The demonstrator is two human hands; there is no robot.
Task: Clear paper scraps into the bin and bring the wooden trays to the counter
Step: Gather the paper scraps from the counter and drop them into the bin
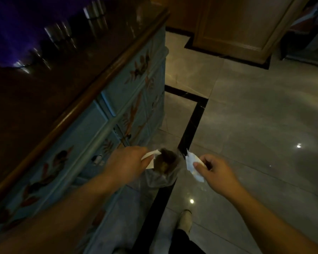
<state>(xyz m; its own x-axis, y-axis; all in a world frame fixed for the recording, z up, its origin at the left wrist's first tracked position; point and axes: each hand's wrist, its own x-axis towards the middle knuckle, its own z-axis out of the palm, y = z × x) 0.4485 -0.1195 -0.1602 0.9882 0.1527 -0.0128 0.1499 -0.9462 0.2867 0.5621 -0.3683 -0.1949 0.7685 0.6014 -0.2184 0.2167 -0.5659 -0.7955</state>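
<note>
A paper scrap [151, 157] is pinched in the closed fingers of the left hand [126, 165], held right at the rim of the lined bin [162, 177] on the floor [255, 125], seemingly ready for dropping. A second scrap [194, 166] is gripped by the right hand [216, 173], just beside the bin. The bin's contents are too dim to be identified. Beyond, the counter [50, 99] top is dark; no wooden trays can be made out.

Glossy tiled floor [255, 116], lined bin [163, 173], blue painted cabinet [117, 110]
</note>
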